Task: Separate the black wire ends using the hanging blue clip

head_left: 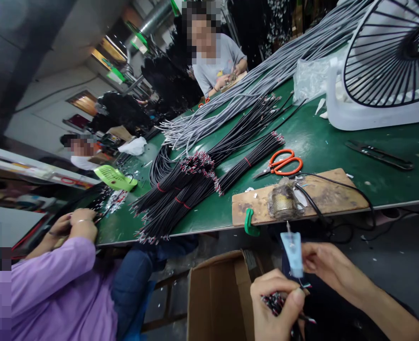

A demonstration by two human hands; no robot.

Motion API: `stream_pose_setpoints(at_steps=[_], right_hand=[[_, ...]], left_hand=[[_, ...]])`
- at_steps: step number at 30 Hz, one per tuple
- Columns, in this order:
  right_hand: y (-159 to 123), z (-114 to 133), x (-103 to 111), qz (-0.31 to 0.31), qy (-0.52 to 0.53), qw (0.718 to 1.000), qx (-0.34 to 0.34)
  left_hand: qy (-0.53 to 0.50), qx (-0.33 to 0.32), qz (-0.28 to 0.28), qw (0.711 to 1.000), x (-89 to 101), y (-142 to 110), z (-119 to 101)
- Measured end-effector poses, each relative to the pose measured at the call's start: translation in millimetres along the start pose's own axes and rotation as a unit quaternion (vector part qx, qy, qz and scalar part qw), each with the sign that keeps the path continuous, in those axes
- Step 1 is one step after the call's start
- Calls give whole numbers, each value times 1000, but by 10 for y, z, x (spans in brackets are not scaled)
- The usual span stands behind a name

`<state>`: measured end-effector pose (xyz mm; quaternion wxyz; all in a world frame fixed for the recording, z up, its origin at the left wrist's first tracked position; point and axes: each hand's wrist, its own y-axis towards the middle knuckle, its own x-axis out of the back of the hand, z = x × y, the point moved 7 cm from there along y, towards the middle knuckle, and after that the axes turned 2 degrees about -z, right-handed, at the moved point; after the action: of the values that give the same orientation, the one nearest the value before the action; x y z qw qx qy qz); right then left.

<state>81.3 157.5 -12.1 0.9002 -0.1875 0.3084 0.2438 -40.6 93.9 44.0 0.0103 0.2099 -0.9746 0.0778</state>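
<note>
My left hand (276, 303) is closed around a bunch of thin black cables (275, 302) with red, white and dark wire ends. A few ends stick out past its thumb. Just above is a slightly blurred light blue tapered piece (292, 254), with a thin metal shaft reaching up to a grimy round block (283, 201) on a wooden board. My right hand (325, 263) is beside the blue piece, fingers curled in. Its fingertips are partly hidden behind that piece, so what they pinch does not show.
A green clamp (251, 222) grips the board (337, 189) at the table edge. Orange-handled scissors (285, 163), snips (379, 154), tied black cable bundles (181, 199), grey cables (230, 99) and a fan (390, 61) are on the table. A cardboard box (219, 298) stands below. Co-workers sit left and opposite.
</note>
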Motion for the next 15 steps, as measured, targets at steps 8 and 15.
stream_pose_setpoints(at_steps=[8,15], right_hand=[[-186,14,102,-30,-218,975,45],[-290,-11,-5,68,-236,967,66]], left_hand=[[-59,36,-19,997,-51,16,696],[-100,90,-91,987,64,-59,1070]])
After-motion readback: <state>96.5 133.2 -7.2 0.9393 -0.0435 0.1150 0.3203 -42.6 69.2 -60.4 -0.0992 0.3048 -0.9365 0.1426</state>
